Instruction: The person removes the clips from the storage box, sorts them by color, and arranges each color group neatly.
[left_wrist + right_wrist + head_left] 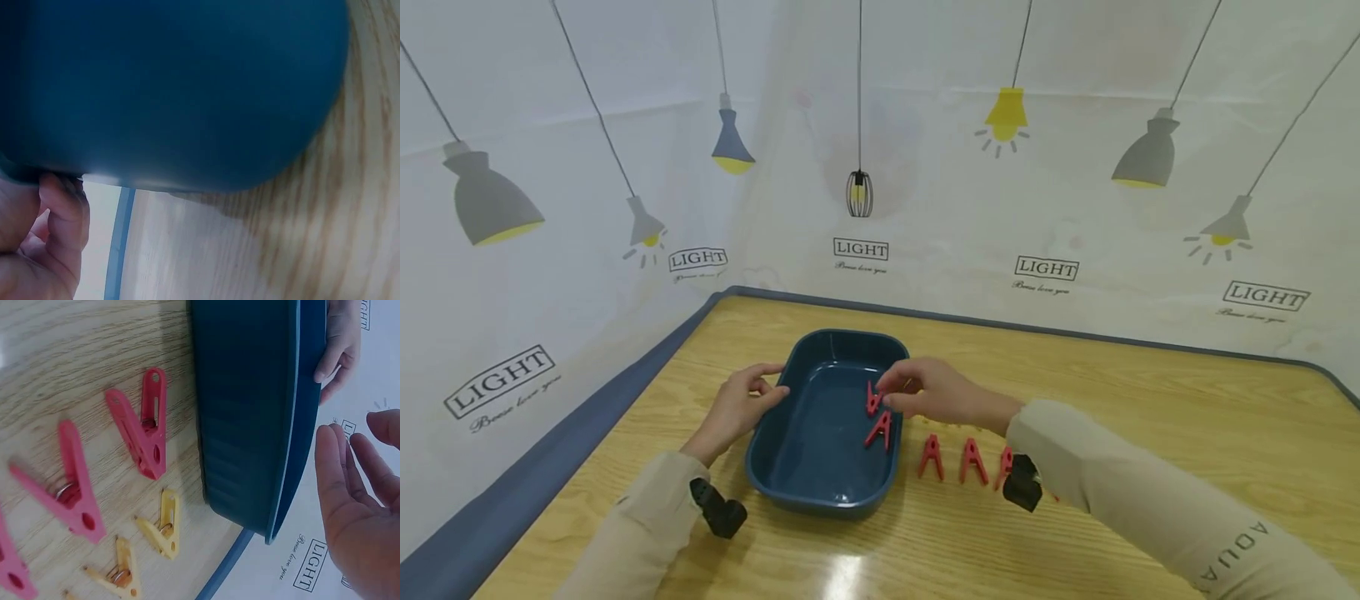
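A deep blue rectangular basin [820,446] stands on the wooden table. My left hand [733,408] holds its left rim, thumb over the edge and fingers against the outside. Over the right rim hovers my right hand [940,390]; in the right wrist view its fingers are apart with nothing between them. Just under those fingertips is a red clothespin [872,402] inside the basin, with a second red clothespin [878,430] close by. To the right of the basin lies a row of red clothespins [931,458], partly hidden by the right wrist camera.
Several smaller yellow clothespins [167,526] lie behind the red row, clearest in the right wrist view. A dark blue border [1000,323] runs along the table's far edge, and a white wall printed with lamps [925,208] rises beyond.
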`<state>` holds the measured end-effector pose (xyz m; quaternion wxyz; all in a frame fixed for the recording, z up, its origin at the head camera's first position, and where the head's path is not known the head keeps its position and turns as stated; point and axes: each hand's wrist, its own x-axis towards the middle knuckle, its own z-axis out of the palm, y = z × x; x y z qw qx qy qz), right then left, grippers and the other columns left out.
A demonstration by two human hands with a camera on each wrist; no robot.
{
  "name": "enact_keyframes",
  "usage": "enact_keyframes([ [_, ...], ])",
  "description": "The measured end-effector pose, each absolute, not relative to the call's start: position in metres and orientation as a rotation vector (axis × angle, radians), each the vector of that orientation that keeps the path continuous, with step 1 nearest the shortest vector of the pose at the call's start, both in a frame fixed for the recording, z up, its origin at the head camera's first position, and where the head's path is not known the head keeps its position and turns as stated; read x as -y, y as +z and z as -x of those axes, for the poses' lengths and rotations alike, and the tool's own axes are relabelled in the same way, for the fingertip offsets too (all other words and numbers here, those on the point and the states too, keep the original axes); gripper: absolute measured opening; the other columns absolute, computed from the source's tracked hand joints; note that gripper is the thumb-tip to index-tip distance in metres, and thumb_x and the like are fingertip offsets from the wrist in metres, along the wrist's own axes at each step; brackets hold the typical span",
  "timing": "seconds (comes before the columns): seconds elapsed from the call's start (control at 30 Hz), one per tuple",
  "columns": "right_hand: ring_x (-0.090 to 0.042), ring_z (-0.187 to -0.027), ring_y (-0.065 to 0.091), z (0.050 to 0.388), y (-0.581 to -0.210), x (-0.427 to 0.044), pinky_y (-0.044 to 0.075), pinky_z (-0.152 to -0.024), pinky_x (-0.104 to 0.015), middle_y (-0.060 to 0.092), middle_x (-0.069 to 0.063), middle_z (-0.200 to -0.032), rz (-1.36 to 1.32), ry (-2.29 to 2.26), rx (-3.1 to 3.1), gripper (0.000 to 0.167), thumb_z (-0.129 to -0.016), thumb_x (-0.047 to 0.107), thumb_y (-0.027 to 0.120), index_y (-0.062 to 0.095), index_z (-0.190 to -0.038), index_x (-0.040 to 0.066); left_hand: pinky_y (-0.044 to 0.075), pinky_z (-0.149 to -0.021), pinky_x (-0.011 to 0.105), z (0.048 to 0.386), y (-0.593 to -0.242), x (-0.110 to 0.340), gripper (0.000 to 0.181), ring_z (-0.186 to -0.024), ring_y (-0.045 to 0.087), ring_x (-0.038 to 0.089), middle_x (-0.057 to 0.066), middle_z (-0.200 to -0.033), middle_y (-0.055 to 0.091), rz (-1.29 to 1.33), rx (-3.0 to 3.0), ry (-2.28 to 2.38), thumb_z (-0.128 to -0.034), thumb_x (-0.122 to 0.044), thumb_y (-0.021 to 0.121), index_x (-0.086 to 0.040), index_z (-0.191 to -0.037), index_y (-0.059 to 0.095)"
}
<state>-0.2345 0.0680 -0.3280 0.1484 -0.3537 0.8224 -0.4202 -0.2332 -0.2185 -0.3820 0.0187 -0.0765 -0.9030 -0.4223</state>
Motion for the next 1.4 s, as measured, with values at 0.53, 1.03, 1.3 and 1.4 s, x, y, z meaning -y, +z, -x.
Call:
enact_keyframes([
  [0.53, -0.019, -0.090, 0.058, 0.275, -0.338, -0.035, 0.046, -0.076, -0.028, 0.061, -0.012, -0.102, 1.087, -0.865, -2.569, 0.024, -0.086, 0.010, 0.057, 0.059, -0.106, -0.003, 0.038, -0.046, 0.027, 0.234, -0.384, 0.217, 0.040, -0.054, 0.045, 0.015, 0.008, -0.070, 0.056, 0.240, 2.802, -1.347, -0.0865, -0.015, 0.058, -0.001, -0.123, 0.049],
  [1.03, -0.019, -0.088, 0.056, 0.289, -0.338, -0.007, 0.045, -0.073, -0.028, 0.059, -0.009, -0.097, 0.930, -0.493, -2.568, 0.027, -0.083, 0.011, 0.061, 0.059, -0.109, 0.004, 0.036, -0.042, 0.027, 0.234, -0.380, 0.221, 0.042, -0.044, 0.039, 0.013, 0.005, -0.066, 0.054, 0.232, 2.820, -1.384, -0.0859, -0.016, 0.059, -0.002, -0.124, 0.048],
  [1.3, -0.018, -0.088, 0.056, 0.293, -0.342, 0.001, 0.045, -0.073, -0.028, 0.059, -0.008, -0.098, 0.829, -0.408, -2.581, 0.027, -0.082, 0.008, 0.063, 0.060, -0.108, 0.005, 0.036, -0.040, 0.026, 0.235, -0.381, 0.222, 0.042, -0.040, 0.038, 0.011, 0.005, -0.065, 0.053, 0.236, 2.814, -1.433, -0.0863, -0.018, 0.058, -0.003, -0.124, 0.048],
  [1.4, -0.015, -0.085, 0.055, 0.302, -0.350, 0.003, 0.045, -0.070, -0.027, 0.059, -0.006, -0.095, 0.828, -0.373, -2.588, 0.025, -0.080, 0.010, 0.066, 0.061, -0.105, 0.007, 0.036, -0.039, 0.025, 0.235, -0.382, 0.223, 0.042, -0.039, 0.038, 0.011, 0.005, -0.064, 0.052, 0.236, 2.810, -1.459, -0.0866, -0.018, 0.058, -0.003, -0.125, 0.047],
])
